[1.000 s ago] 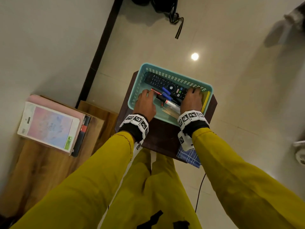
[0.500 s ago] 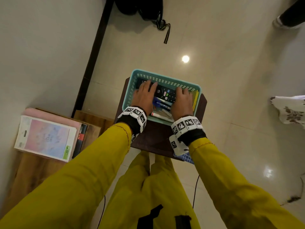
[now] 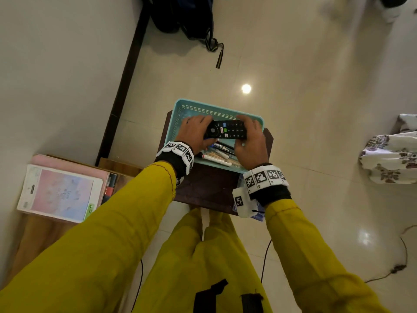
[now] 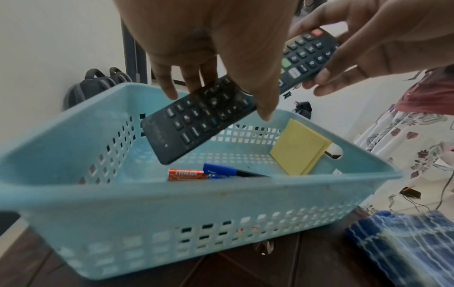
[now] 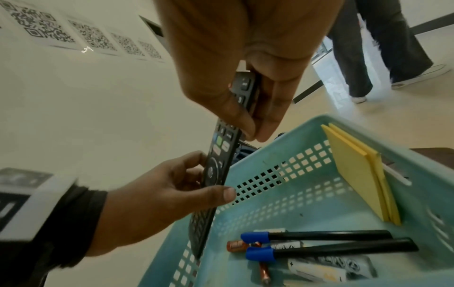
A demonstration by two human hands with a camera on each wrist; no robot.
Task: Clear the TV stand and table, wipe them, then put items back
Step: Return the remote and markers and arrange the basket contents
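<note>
Two hands hold one black remote (image 3: 226,129) above a teal basket (image 3: 180,114), which sits on a small dark tabletop (image 3: 203,190). Off to the left of the fingers, down on a wooden stand (image 3: 42,236), lies a stack of books (image 3: 61,193); a dark backpack (image 3: 180,16) slumps on the floor beyond the fingertips, against the wall. Under the right wrist a blue checked cloth (image 4: 405,246) lies on the tabletop just beside the basket.

The left hand (image 3: 195,134) has its fingers (image 4: 167,83) curled over one end of the remote with the thumb on the near edge, grasping it. The right hand (image 3: 250,143) pinches the other end between thumb and fingers (image 5: 270,116), so the remote hangs lifted clear of the basket floor, its buttons facing up.

Below the fingers, inside the basket, a yellow pad of sticky notes (image 4: 298,147) leans against the right wall. Nearer the person lie two black markers with blue caps (image 5: 319,244), side by side, and a small orange battery (image 4: 188,174) touching one cap. Other pens lie there too, but I cannot make them out well.
</note>
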